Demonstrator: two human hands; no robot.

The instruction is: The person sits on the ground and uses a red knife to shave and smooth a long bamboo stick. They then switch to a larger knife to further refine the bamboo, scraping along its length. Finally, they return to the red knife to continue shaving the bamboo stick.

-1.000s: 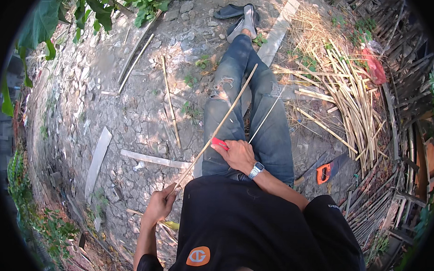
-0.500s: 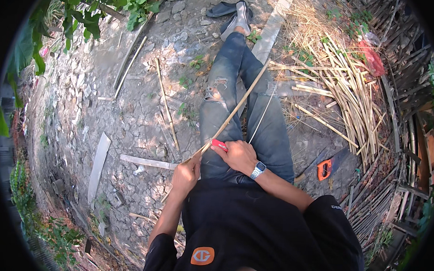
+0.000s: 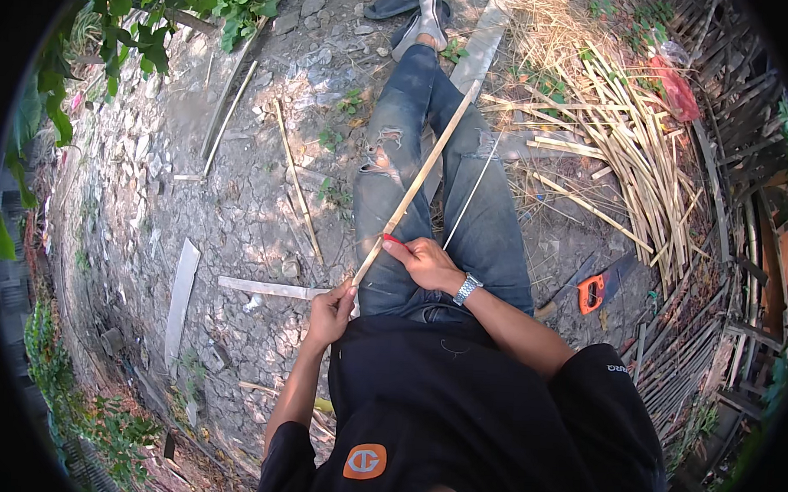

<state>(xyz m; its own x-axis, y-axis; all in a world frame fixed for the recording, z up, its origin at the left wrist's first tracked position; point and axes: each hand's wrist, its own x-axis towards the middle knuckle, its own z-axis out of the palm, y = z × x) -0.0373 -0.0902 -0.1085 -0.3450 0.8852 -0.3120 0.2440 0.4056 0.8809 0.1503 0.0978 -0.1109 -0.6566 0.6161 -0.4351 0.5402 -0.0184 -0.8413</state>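
Observation:
I sit on the ground with my legs in blue jeans (image 3: 397, 159) stretched out. My left hand (image 3: 329, 311) grips the near end of a long pale bamboo strip (image 3: 418, 173) that runs up and away over my legs. My right hand (image 3: 425, 262) rests on the strip a little farther along, closed on a small red-handled tool (image 3: 392, 240) pressed against it. A thin sliver (image 3: 472, 192) lies across my right thigh. A watch (image 3: 466, 288) is on my right wrist.
A heap of split bamboo sticks (image 3: 623, 159) lies on dry grass to the right. An orange-handled saw (image 3: 594, 292) sits by my right hip. Flat pale slats (image 3: 181, 295) and loose sticks (image 3: 294, 177) lie on the stony ground left. Sandals (image 3: 401, 3) ahead, stacked poles (image 3: 740, 284) far right.
My left hand has slid up the strip toward my right hand, from beside my hip to my lap. The right hand stays on the strip with the red tool.

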